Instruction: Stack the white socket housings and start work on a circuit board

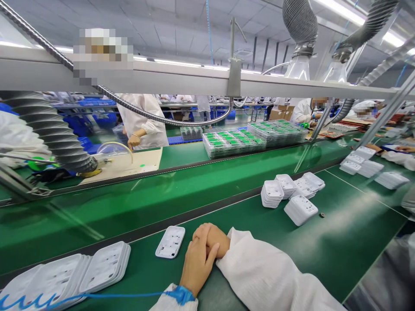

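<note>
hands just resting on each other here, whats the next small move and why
I'd probably lift the left hand off the right hand toward the single white cover: it lies alone on the green bench, close to the hands, while the stacked covers sit farther left.

"Where are your hands?"

"Lower centre of the frame: my left hand point(195, 261) lies over my right hand point(220, 238), a blue strap point(183, 294) round the left wrist."

"And near them?"

"A white plastic cover point(170, 242) lies on the green tabletop point(253, 216), just left of them (dark little openings show in it). Similar covers point(105, 265) are stacked at lower left; more stacks point(272, 194) stand right of centre."
</note>
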`<state>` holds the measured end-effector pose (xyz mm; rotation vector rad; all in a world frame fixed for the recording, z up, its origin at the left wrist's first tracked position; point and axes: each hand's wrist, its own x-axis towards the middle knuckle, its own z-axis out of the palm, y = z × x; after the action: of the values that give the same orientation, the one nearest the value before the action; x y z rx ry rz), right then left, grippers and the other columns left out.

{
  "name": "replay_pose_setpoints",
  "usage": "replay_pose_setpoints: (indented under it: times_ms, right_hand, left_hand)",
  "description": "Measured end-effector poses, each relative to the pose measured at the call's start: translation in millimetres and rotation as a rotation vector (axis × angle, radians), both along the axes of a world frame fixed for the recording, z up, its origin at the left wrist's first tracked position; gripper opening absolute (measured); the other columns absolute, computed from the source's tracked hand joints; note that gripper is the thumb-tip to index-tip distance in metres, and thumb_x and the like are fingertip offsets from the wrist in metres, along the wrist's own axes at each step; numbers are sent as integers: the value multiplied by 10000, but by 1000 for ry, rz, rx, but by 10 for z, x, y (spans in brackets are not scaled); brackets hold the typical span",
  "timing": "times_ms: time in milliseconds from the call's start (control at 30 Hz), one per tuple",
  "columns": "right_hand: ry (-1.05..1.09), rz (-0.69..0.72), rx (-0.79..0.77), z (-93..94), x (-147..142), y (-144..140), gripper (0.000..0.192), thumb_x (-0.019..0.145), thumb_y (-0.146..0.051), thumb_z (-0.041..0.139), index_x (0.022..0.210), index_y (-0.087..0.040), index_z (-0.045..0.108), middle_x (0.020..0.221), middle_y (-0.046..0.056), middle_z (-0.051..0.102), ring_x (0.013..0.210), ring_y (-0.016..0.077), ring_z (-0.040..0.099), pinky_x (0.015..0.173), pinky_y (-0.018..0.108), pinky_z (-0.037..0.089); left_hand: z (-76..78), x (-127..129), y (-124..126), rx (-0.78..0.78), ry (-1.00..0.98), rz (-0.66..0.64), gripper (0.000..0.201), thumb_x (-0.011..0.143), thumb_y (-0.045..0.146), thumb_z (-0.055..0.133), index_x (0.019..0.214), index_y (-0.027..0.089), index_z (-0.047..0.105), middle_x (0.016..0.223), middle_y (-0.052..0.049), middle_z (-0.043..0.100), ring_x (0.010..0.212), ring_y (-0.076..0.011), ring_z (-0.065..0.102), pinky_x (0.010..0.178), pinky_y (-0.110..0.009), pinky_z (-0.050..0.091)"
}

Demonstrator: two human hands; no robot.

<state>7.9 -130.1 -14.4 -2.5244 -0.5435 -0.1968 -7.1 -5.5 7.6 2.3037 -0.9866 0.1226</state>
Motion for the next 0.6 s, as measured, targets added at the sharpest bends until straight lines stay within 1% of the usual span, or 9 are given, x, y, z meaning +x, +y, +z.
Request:
replay_pose_setpoints:
  times_ms: [133, 300, 400, 600]
  right_hand:
    - [-3, 5, -2, 8, -5, -12, 139, 801, -292, 582, 872, -175, 607, 826, 8, 588, 760, 132, 500, 711, 262, 377]
    - [-7, 8, 27, 4, -5, -15, 143, 796, -280, 585, 892, -177, 611, 843, 9, 593, 782, 137, 506, 739, 261, 384]
    - [-6, 8, 37, 1, -9, -18, 156, 788, -268, 589, 911, -175, 609, 858, 13, 596, 794, 139, 509, 744, 260, 390]
    - [-32, 11, 25, -18, -11, -27, 228, 781, -271, 596, 984, -168, 594, 901, 23, 602, 817, 143, 517, 785, 267, 402]
  left_hand:
    - [-1, 2, -7, 9, 0, -7, 577, 900, 345, 417, 1427, 197, 236, 1353, -134, 474, 1242, -266, 451, 975, -462, 418]
    - [11, -6, -3, 14, 11, -13, 530, 908, 343, 397, 1404, 205, 270, 1349, -124, 480, 1244, -249, 451, 982, -441, 412]
    - [18, -8, -1, 31, 24, -9, 547, 914, 353, 385, 1416, 197, 236, 1366, -124, 462, 1260, -238, 432, 996, -433, 401]
    - [19, -3, -6, 44, 18, 1, 573, 912, 376, 391, 1428, 189, 227, 1355, -138, 470, 1225, -264, 460, 966, -456, 420]
